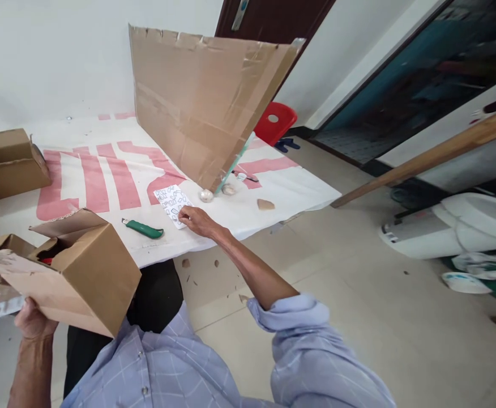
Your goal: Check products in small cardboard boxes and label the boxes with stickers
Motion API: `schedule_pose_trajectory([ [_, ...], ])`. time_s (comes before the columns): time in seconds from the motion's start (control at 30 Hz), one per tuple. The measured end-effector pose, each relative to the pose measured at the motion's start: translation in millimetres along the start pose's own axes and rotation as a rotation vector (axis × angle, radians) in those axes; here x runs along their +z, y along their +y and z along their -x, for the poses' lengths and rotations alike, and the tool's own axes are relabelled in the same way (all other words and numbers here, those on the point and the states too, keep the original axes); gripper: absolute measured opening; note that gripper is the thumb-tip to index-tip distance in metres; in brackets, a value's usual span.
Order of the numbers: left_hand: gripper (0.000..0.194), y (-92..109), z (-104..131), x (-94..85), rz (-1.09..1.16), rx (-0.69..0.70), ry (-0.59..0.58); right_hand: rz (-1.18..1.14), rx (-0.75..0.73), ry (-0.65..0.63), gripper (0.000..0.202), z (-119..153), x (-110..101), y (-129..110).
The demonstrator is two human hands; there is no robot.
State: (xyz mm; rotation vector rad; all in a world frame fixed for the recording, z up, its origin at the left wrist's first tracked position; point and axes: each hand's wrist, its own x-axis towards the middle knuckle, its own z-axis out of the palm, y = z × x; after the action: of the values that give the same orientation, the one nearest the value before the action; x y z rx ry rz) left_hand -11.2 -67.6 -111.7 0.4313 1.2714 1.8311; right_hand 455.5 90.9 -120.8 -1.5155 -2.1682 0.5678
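Observation:
My left hand (35, 322) grips the lower side of an open cardboard box (99, 272), held tilted above my lap at the table's front edge. Something red shows inside the box; the rest of its contents is hidden. My right hand (195, 220) has its fingers bent and pressed together at the near right edge of a white sheet (169, 199) printed with small dark-outlined shapes. The sheet lies on the table. To its left rests a green utility knife (144, 229). Just beyond the right hand sits a small roll of clear tape (206, 195).
A large cardboard panel (197, 102) stands upright on the cloth-covered table (311, 190). Another roundish clear item (228, 188) and a cardboard scrap (265, 204) lie near it. More boxes (14, 164) stand left. A red chair (277, 122) is behind; scraps litter the floor.

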Motion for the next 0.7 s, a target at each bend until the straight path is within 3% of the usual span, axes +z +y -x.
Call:
schedule_pose_trajectory([
  [0.37, 0.066, -4.9, -7.8, -9.4, 0.021, -0.025, 0.013, 0.107, -0.050, -0.150, 0.011, -12.9, 2.1, 8.6],
  [0.7, 0.047, -20.3, -17.9, -25.2, 0.041, -0.035, 0.038, 0.147, -0.045, -0.149, 0.014, -14.9, 12.3, 11.6],
])
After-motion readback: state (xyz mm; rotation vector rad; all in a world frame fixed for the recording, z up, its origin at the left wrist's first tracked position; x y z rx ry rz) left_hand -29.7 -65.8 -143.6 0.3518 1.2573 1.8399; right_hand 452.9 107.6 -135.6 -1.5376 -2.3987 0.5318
